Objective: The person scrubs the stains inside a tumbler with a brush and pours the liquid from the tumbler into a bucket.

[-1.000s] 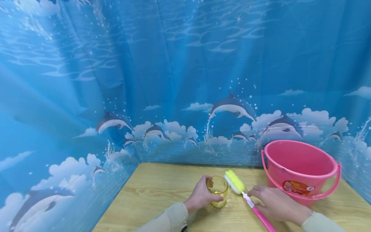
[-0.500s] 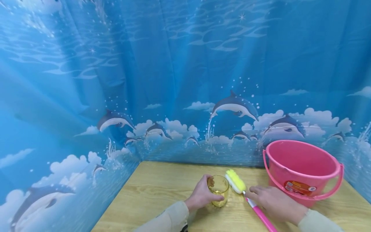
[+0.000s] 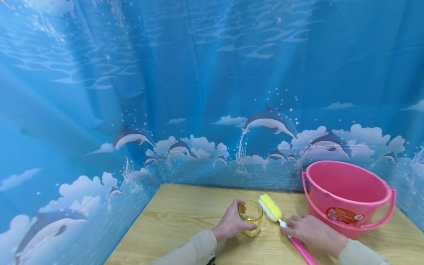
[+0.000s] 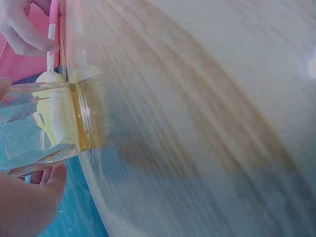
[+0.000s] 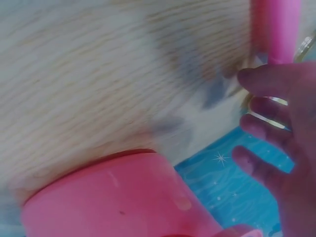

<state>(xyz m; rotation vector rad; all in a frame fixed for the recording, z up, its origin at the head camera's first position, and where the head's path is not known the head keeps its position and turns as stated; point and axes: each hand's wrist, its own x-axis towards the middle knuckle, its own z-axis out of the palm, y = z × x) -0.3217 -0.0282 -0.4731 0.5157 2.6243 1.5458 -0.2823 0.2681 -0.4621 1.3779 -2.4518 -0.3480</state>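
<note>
My left hand [image 3: 232,222] holds an amber-tinted drinking glass [image 3: 254,222], thumb on the near side and fingers on the far side. The glass stands upright on the wooden table; the left wrist view shows its clear faceted wall [image 4: 44,123] and thick base. Just right of it lies a cup brush [image 3: 271,209] with a yellow-and-white sponge head, a white neck and a pink handle [image 5: 284,32]. My right hand [image 3: 314,233] pinches the brush where the white neck meets the pink handle, partly covering it. In the left wrist view, the right fingers [image 4: 29,34] are at the neck.
A large pink bucket [image 3: 338,213] with its handle hanging down in front stands at the right, close behind my right hand. A blue dolphin-print curtain [image 3: 198,92] borders the light wooden table [image 3: 185,206] at the back and left.
My right hand has lowered and closed its thumb and fingers onto the brush's neck and handle. My left hand keeps its hold on the glass; the view has shifted slightly.
</note>
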